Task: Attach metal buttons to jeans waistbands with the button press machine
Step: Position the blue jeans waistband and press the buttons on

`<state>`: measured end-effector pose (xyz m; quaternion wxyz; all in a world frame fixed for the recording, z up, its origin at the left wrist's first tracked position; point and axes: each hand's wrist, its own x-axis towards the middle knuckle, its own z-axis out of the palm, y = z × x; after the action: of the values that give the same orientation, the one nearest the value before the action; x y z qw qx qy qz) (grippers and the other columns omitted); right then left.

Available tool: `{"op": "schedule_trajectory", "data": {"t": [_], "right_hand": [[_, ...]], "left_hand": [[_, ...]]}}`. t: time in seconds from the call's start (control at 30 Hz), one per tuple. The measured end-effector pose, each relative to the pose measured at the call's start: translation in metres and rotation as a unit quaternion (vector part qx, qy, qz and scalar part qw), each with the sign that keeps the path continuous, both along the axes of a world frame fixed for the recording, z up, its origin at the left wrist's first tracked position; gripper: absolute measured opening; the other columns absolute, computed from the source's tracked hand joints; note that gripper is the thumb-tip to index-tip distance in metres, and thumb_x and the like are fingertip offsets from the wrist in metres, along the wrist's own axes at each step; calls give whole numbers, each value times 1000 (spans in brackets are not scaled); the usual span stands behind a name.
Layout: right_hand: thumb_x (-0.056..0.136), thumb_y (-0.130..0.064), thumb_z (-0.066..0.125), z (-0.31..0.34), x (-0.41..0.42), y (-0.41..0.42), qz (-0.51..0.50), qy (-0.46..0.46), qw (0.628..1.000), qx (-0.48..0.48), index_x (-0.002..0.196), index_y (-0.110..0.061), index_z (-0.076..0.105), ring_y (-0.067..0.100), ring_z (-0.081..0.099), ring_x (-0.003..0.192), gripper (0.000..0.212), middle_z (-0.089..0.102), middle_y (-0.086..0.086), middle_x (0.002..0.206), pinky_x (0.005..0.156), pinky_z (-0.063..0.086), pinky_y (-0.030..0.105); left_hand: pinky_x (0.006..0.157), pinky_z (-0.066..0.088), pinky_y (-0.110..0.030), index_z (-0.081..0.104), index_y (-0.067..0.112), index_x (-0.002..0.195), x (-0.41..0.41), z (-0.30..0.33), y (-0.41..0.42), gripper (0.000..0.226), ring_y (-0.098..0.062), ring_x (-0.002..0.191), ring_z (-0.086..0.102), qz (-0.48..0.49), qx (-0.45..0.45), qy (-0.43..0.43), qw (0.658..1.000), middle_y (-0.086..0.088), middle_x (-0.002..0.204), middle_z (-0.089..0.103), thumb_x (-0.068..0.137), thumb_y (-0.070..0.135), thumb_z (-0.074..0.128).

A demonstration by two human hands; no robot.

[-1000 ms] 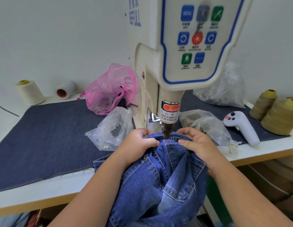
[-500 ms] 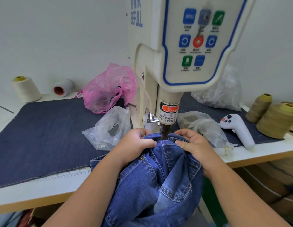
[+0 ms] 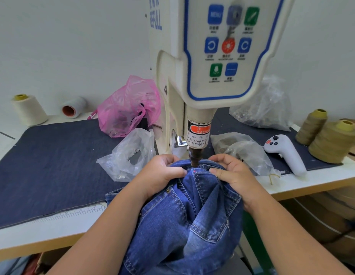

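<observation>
Under press (image 3: 208,56) punch (image 3: 194,158): jeans (image 3: 184,219) waistband, touching punch tip. Left hand (image 3: 160,176) and right hand (image 3: 233,175) grip waistband either side, fingers curled into denim.

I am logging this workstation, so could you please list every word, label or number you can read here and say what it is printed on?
"BEFULL": blue letters running vertically on the side of the button press machine.
"MENU": top-left blue key of the control panel; the captions under the other keys are too small to read.
"WARN...", "TAKE CARE O... YOUR FINGER": warning sticker above the punch, partly cut off.
Ruler numbers on the table edge: too blurred.
</observation>
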<state>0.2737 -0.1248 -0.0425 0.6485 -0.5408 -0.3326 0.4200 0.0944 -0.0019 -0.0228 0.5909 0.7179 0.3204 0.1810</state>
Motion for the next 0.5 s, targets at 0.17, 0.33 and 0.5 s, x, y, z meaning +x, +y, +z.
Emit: {"op": "schedule_trajectory", "data": {"t": [0.17,0.33,0.5], "right_hand": [[86,10,62,0,1,0,5,1,1000,0,100,-7,66,17,71,79,23,75,7,90,71,59,27],[86,9,63,1,1,0,7,1,1000,-2,101,-7,66,18,72,80,22,76,8,90,69,59,27],[86,8,64,0,2,0,8,1,1000,-4,101,-7,65,18,72,80,22,76,8,91,70,59,27]], "left_hand": [[58,51,-21,67,8,89,0,1,0,29,-15,65,69,-2,-5,-3,1000,-2,72,72,65,25,68],[62,52,-25,68,7,90,0,0,0,31,-17,67,69,2,-13,-7,1000,-5,74,71,64,25,68],[65,53,-28,69,8,90,0,-1,0,30,-20,69,70,3,-23,-9,1000,-7,76,73,65,25,69]]}}
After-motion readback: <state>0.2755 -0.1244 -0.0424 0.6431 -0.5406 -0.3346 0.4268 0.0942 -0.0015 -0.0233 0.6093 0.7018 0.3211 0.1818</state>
